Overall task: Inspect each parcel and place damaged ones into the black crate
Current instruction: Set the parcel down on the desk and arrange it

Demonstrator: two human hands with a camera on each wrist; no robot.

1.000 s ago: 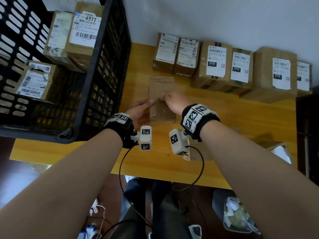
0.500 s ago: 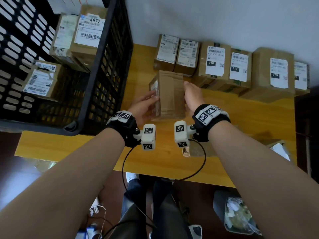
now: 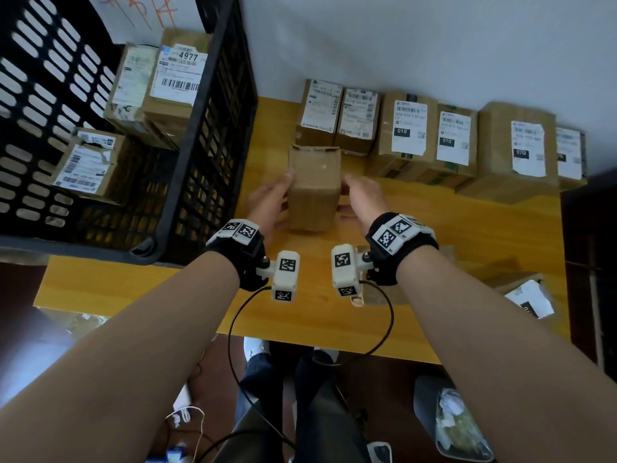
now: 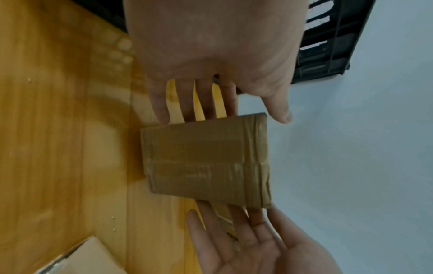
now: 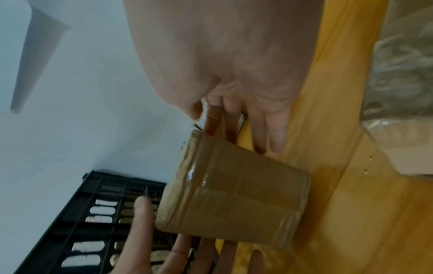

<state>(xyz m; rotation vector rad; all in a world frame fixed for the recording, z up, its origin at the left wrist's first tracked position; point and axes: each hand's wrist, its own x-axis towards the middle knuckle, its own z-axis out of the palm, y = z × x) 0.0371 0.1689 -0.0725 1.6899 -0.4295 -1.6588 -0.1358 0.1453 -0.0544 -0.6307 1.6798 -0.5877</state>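
The small brown cardboard parcel wrapped in clear tape (image 3: 314,188) sits between the two hands, lifted a little above the yellow wooden table (image 3: 467,228). It is tipped up so its long side runs away from the person, toward the wall. No label shows on the faces in sight.

The left hand (image 3: 268,203) is on the parcel's left side and the right hand (image 3: 362,198) is on its right side. Both hands are flat, with fingers (image 4: 161,109) straight and spread. They press the parcel from each side and from under it. No fingers wrap round it. The thumbs reach up along the top edges.

The big black plastic crate with slotted walls (image 3: 213,135) stands to the left of the parcel, just beside the left hand. So the left hand is the nearer one to it. Four labelled parcels already lie in the crate. A row of brown boxes with white labels (image 3: 434,138) stands along the wall, behind the held parcel.

I think the person is checking the parcel. If it is broken, it must go left and up over the crate's high wall.
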